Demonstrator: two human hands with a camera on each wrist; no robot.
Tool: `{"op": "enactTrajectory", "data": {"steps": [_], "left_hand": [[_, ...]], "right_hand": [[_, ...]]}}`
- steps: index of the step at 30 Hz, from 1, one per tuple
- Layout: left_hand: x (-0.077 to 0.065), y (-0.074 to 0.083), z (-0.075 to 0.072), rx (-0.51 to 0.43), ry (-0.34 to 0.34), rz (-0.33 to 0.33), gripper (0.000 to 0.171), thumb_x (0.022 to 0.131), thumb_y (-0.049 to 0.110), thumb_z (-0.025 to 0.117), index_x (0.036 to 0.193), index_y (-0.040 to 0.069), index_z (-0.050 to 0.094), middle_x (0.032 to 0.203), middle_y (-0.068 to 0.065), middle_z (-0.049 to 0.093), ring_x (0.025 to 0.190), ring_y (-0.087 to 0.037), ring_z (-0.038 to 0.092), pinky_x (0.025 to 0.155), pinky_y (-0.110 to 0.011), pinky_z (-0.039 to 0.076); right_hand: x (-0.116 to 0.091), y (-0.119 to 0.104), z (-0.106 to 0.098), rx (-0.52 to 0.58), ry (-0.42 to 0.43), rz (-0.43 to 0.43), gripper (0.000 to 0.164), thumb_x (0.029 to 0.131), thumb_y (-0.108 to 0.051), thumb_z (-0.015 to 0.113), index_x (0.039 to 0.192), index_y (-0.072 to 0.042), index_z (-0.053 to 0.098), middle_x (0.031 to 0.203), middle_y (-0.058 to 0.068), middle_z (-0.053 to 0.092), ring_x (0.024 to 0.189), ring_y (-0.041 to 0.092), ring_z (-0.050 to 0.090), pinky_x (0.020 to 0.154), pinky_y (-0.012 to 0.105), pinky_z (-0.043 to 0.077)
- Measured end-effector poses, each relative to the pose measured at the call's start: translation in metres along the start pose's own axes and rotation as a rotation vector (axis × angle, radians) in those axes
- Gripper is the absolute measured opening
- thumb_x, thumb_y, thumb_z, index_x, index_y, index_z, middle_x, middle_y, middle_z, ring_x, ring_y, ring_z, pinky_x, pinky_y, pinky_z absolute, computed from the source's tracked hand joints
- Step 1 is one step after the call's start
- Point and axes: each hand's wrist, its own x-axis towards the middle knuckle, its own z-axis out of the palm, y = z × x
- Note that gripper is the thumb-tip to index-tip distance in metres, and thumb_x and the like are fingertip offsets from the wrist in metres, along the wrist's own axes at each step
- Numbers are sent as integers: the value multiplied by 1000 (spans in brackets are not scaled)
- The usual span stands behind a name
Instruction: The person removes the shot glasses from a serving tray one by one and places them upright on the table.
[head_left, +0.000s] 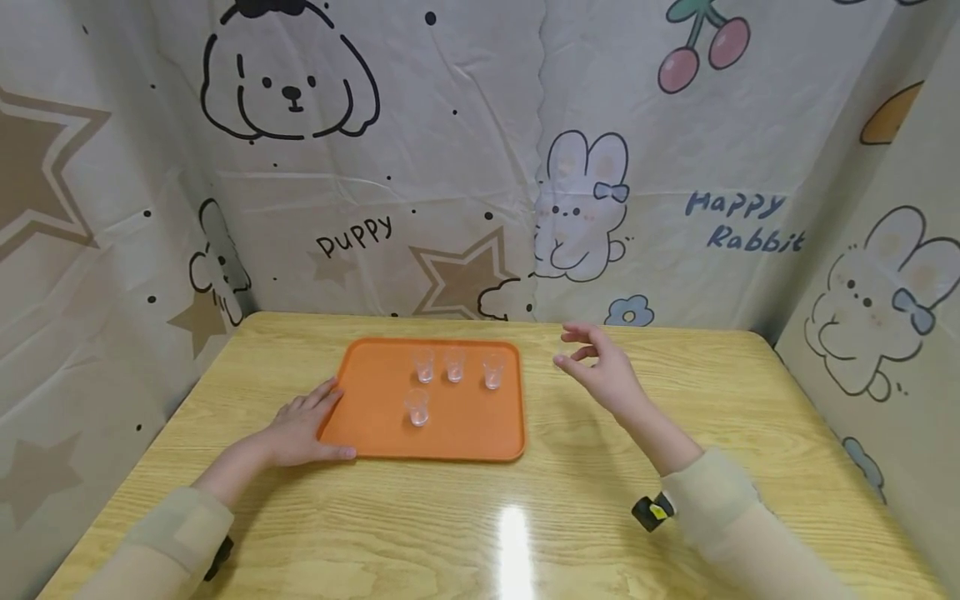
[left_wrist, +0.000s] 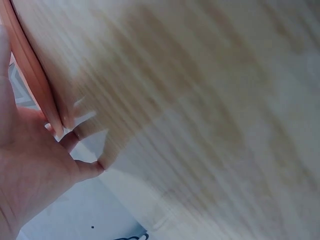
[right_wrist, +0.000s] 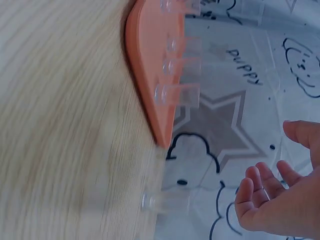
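An orange tray (head_left: 465, 433) lies on the table. Several small clear cups stand on it: one cup (head_left: 417, 408) towards the front, the others in a row behind, ending with a cup (head_left: 492, 372) at the right. My left hand (head_left: 303, 429) rests at the tray's left front corner, fingers along the left rim and thumb at the front rim. To the right of the tray my right hand (head_left: 603, 375) hovers above the table, thumb and fingers apart and holding nothing. In the right wrist view another clear cup (right_wrist: 165, 201) stands on the table beyond the tray's corner, apart from this hand.
The wooden table (head_left: 420, 533) reaches a patterned curtain (head_left: 465, 192) at the back, with more curtain at both sides. A bright reflection lies on the tabletop in front. Each sleeve has a small dark device (head_left: 651, 512) at the wrist.
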Motion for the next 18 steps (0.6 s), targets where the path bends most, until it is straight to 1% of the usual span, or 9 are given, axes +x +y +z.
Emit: {"op": "enactTrajectory", "data": {"steps": [3,9,14,18], "left_hand": [[1,0,0,7,1,2,108,75,63,67,147,-6,24,155,-25,7,133,-54,19,100,-72,15],[1,1,-1,28,-17,-8,108,75,64,67,147,-5,24,156,-23,7,131,-54,21,100,-72,16],[2,1,-2,30,-24,-4,108,75,63,67,147,-5,24,156,-23,8,131,-54,22,99,-71,17],[3,2,-4,29,-27,1,108,75,62,68,146,-6,25,155,-25,8,130,-54,23,99,-71,17]], "right_hand": [[-5,-7,9,37,-23,1,53,88,-23,69,135,-12,48,129,11,57,100,25,56,74,31,48],[-18,-21,32,125,-69,1,53,87,-20,70,135,-13,49,131,10,56,101,24,55,77,33,47],[-26,-26,54,182,-106,2,54,85,-17,71,135,-15,49,134,7,53,103,25,55,76,32,47],[-28,-28,73,228,-123,13,55,84,-15,72,134,-17,50,134,4,53,104,25,54,74,30,47]]}}
